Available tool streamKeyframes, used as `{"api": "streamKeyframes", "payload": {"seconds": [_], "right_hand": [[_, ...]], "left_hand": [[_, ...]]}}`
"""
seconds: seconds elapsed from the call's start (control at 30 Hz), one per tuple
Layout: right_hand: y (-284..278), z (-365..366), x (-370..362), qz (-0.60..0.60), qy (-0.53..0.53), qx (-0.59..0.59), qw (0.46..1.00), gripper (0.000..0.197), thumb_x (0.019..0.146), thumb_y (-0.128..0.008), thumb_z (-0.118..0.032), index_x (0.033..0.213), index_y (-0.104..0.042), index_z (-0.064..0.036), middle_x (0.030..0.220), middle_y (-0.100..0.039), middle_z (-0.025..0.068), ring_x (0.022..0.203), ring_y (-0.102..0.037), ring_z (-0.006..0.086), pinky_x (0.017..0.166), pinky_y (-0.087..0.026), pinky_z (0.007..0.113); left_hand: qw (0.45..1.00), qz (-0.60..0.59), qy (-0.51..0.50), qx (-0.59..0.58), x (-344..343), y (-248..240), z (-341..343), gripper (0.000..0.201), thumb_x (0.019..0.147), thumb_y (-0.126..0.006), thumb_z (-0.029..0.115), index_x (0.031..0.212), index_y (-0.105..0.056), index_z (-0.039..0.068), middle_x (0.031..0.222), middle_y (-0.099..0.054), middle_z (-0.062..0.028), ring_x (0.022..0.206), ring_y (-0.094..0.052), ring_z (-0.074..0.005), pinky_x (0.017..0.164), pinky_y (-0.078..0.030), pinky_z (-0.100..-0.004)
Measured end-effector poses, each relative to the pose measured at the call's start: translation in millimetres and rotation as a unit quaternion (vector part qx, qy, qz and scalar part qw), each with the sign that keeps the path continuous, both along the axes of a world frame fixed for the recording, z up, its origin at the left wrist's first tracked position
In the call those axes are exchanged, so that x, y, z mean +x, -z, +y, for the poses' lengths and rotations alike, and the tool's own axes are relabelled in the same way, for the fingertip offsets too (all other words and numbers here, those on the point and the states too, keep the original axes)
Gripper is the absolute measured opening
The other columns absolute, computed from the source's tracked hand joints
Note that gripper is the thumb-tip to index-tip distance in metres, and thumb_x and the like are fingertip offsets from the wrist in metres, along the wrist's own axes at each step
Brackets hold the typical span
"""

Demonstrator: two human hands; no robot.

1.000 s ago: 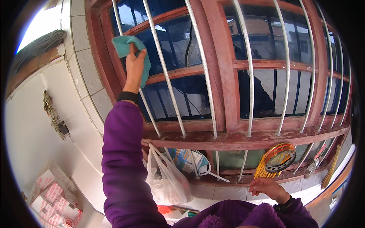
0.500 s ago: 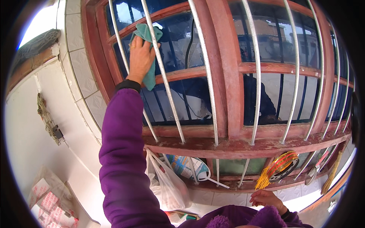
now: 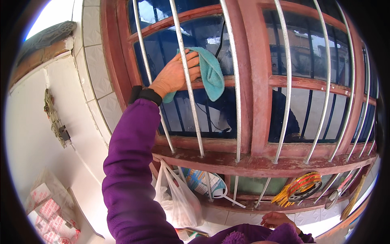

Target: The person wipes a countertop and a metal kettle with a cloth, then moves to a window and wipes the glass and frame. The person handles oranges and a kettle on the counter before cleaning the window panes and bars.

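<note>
My left hand (image 3: 170, 78) reaches between the metal bars of a window. Its fingers are closed on a teal cloth (image 3: 211, 75) pressed against the dark glass, near the wooden crosspiece. One silver bar (image 3: 189, 87) passes in front of the fingers, and part of the cloth hangs down to the right of it. A black band circles the wrist above a purple sleeve. Low in the view, my right hand (image 3: 277, 220) is held near my body, its fingers loosely bent and apart, with nothing seen in it.
A reddish wooden sill (image 3: 260, 164) runs below the bars. Under it are a white plastic bag (image 3: 183, 203), a blue-and-white hand fan (image 3: 203, 183) and a round red-and-gold ornament (image 3: 302, 188) with yellow tassels. A coiled cord (image 3: 56, 118) hangs on the white wall at left.
My left hand and the cloth have moved right and down across the pane, and the cloth's loose part now hangs to the right. My right hand has shifted slightly lower.
</note>
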State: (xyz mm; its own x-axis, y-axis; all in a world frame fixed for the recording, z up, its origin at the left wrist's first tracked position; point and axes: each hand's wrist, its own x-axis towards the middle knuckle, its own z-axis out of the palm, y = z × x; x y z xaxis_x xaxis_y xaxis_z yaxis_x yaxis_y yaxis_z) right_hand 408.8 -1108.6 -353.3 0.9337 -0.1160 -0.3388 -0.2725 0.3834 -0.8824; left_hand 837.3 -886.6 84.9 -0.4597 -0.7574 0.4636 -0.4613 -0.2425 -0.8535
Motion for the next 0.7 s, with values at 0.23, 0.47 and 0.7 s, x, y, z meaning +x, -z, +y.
{"api": "streamKeyframes", "payload": {"seconds": [0.23,0.47,0.7], "right_hand": [[46.6,-15.6,-1.4,-0.005,0.003,-0.017,1.000,0.024,0.096,-0.061,-0.006,0.118,-0.058,0.0028,0.108,-0.068,0.0160,0.098,-0.067,0.0225,0.088,-0.053,0.033],[88.3,-33.5,-7.2,0.028,0.028,-0.104,0.994,0.027,0.097,-0.060,-0.008,0.121,-0.057,0.0031,0.111,-0.068,0.0165,0.098,-0.067,0.0218,0.088,-0.053,0.033],[92.0,-34.0,-8.1,-0.013,0.020,-0.038,0.999,0.026,0.097,-0.060,-0.010,0.120,-0.058,0.0022,0.110,-0.068,0.0164,0.099,-0.068,0.0225,0.090,-0.054,0.034]], "left_hand": [[0.995,-0.046,0.019,-0.081,-2.0,-51.0,-36.5,0.030,0.098,-0.051,0.027,0.123,-0.058,0.012,0.141,-0.049,-0.0092,0.137,-0.039,-0.0261,0.120,-0.022,-0.0455],[0.987,-0.042,0.074,-0.135,-3.2,-72.8,-50.0,0.031,0.096,-0.052,0.025,0.123,-0.060,0.012,0.140,-0.050,-0.0100,0.134,-0.042,-0.0274,0.117,-0.027,-0.0455],[0.963,0.101,0.127,-0.214,15.7,-44.3,-30.4,0.020,0.089,-0.063,0.019,0.104,-0.061,0.006,0.117,-0.056,-0.0157,0.118,-0.051,-0.0357,0.105,-0.037,-0.0454]]}}
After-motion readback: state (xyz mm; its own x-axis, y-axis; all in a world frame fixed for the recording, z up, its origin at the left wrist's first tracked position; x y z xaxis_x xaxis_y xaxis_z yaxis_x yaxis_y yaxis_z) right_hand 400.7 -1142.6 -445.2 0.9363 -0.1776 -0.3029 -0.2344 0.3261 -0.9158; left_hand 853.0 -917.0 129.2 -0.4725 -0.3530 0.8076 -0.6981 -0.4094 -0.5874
